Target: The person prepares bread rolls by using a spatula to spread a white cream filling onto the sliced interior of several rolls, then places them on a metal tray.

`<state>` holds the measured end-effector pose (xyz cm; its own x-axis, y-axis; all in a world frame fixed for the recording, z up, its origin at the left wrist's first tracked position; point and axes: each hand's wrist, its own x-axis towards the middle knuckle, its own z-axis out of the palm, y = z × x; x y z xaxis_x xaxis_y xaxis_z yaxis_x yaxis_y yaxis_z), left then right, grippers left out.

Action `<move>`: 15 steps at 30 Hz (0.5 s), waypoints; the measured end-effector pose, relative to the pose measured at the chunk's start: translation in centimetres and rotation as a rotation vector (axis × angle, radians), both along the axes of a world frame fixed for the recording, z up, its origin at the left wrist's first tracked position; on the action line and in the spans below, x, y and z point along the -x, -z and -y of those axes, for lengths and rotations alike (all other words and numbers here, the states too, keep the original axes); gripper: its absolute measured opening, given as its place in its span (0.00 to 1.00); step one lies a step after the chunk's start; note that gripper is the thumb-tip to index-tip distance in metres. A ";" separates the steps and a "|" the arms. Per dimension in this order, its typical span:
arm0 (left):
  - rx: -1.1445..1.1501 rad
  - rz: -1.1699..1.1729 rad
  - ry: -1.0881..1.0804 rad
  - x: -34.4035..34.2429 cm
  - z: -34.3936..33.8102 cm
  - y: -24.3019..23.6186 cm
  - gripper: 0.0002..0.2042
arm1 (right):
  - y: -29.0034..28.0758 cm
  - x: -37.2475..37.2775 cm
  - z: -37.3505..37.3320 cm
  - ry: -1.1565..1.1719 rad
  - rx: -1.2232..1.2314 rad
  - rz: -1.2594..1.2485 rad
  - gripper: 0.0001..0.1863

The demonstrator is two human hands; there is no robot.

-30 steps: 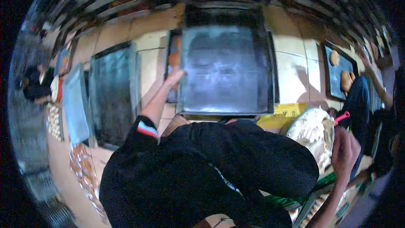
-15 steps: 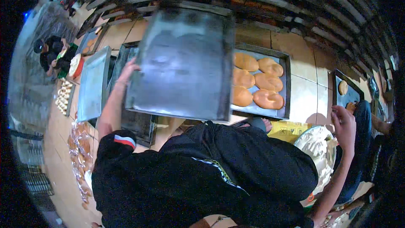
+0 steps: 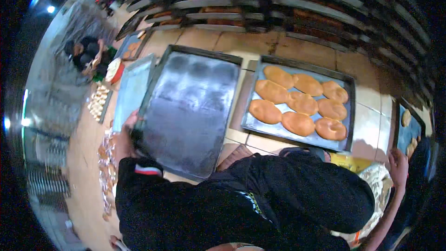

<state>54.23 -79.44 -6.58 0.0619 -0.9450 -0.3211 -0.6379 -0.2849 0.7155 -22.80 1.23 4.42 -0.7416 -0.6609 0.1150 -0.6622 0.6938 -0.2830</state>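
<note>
The right hand (image 3: 398,167) hung near the white cream (image 3: 376,181), its grip impossible to tell, while the left hand (image 3: 132,120) was at the left edge of the dark tray (image 3: 186,111), whether clasping or merely touching I could not tell. Right of that tray, nine golden buns (image 3: 302,103) ran from near edge to far edge of a second tray (image 3: 351,111), with slatted boards (image 3: 320,0) beyond.
</note>
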 end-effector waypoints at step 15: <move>0.237 1.058 -0.042 4.6 -1.0 9.0 0.22 | -0.3 -4.8 6.9 -0.140 -0.241 0.037 0.07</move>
